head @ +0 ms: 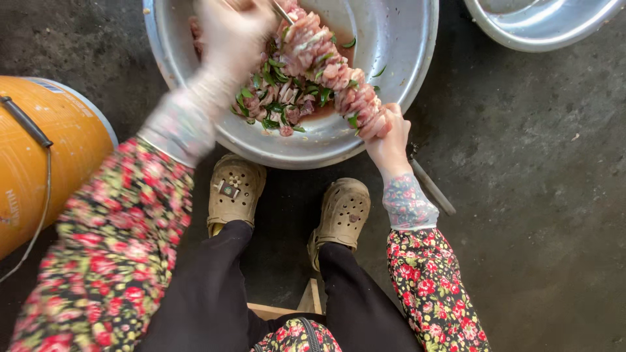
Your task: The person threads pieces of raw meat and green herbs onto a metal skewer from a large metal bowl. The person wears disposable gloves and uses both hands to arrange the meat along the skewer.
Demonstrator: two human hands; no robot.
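Leftmost, an orange bucket point(39, 163) with a black handle sat on the dark concrete floor point(541, 195), partly cut off by the frame edge. Left hand point(231, 29) was up over the big steel basin point(391, 85), motion-blurred; looked closed around something at the upper end of the skewer, but grip not clear enough to call. Floral sleeve over a lighter cuff on that arm. Inside the basin: loose raw meat chunks point(277, 104) mixed with green leaves, lying in reddish liquid. Loaded meat skewer point(332, 68) ran diagonally across the basin, upper left to lower right, pink pieces packed tight along it. Right hand point(386, 140) was at the basin's near rim, fingers wrapped around the skewer's lower end. Metal rod point(433, 189) stuck out below that hand toward the floor. Under the basin, two tan clogs point(287, 202) planted side by side. Second steel basin point(541, 26) sat top right, well apart, mostly out of frame.
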